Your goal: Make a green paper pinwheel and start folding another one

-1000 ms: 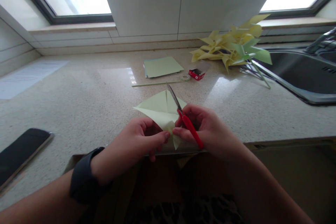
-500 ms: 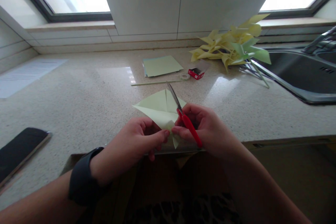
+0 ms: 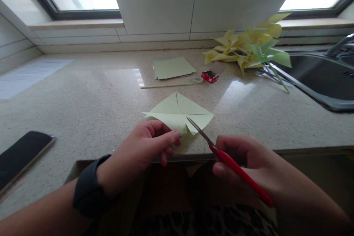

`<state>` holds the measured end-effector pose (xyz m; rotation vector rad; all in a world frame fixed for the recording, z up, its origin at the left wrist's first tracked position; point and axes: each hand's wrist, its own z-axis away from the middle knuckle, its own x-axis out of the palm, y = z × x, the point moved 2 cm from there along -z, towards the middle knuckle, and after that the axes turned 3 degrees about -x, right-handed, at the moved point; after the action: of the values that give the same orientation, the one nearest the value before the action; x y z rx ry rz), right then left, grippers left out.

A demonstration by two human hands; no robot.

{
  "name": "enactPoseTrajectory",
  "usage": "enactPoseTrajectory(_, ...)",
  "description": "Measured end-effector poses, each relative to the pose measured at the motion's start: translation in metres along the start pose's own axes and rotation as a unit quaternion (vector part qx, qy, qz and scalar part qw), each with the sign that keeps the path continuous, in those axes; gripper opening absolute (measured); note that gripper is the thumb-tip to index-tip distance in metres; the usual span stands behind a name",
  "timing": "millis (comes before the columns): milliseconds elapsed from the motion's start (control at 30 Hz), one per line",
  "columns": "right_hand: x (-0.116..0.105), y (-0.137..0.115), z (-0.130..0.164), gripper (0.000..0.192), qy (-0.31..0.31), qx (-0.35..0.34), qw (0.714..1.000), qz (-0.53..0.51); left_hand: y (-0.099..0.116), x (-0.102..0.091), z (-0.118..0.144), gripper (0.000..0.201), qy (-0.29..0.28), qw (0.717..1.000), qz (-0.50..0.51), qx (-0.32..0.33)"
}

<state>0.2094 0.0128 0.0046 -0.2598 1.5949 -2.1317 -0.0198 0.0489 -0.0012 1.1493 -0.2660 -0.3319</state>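
A pale green square of paper [image 3: 190,105] lies on the counter near its front edge, with slits running from its corners towards the middle. My left hand [image 3: 155,140] pinches its near part between thumb and fingers, and the left side of the sheet curls up. Red-handled scissors [image 3: 232,162] rest in my right hand [image 3: 249,162], to the right of the paper. Their blades look closed and point up and left, the tips over the paper's near right part. Part of the handles is hidden by my right hand.
Behind the paper are a thin pale stick [image 3: 166,86], a roll of tape [image 3: 198,80], a small red box [image 3: 210,76] and stacked coloured paper [image 3: 174,68]. Yellow and green paper pinwheels [image 3: 249,49] lie beside the sink [image 3: 318,77]. A dark phone [image 3: 24,158] and a printed sheet [image 3: 30,75] lie left.
My right hand has let go of the paper and moved right and down with the scissors. The sheet's right side has opened out flat. My left hand keeps its pinch.
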Motion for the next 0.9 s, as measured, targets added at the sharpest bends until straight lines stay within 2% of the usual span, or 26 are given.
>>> enactPoseTrajectory(67, -0.002, 0.007, 0.004, 0.032, -0.019, 0.034, 0.999, 0.017, 0.0, 0.0, 0.0, 0.03, 0.001, 1.0, -0.003, -0.001)
enactPoseTrajectory(400, -0.002, 0.016, 0.009, 0.035, -0.044, 0.068, 0.997, 0.01, -0.002, 0.0, -0.002, 0.028, 0.001, 1.0, 0.005, 0.008)
enactPoseTrajectory(667, 0.001, 0.016, 0.008, 0.036, -0.03, 0.08, 0.994, -0.061, -0.002, 0.0, -0.001, 0.026, -0.001, 1.0, 0.019, 0.013)
enactPoseTrajectory(733, 0.002, 0.014, 0.008, 0.036, 0.029, 0.03, 0.996, -0.074, -0.002, 0.0, -0.001, 0.025, -0.002, 1.0, 0.023, 0.012)
enactPoseTrajectory(800, 0.001, 0.006, 0.008, 0.036, 0.144, -0.052, 0.986, -0.061, -0.002, 0.0, -0.001, 0.026, -0.004, 1.0, 0.02, 0.01)
enactPoseTrajectory(867, 0.001, -0.004, 0.007, 0.033, 0.27, -0.124, 0.955, -0.02, -0.003, 0.0, -0.001, 0.027, -0.005, 1.0, 0.011, 0.011)
enactPoseTrajectory(900, 0.002, -0.009, 0.005, 0.029, 0.312, -0.146, 0.939, -0.001, -0.003, 0.0, -0.001, 0.027, -0.006, 1.0, 0.006, 0.011)
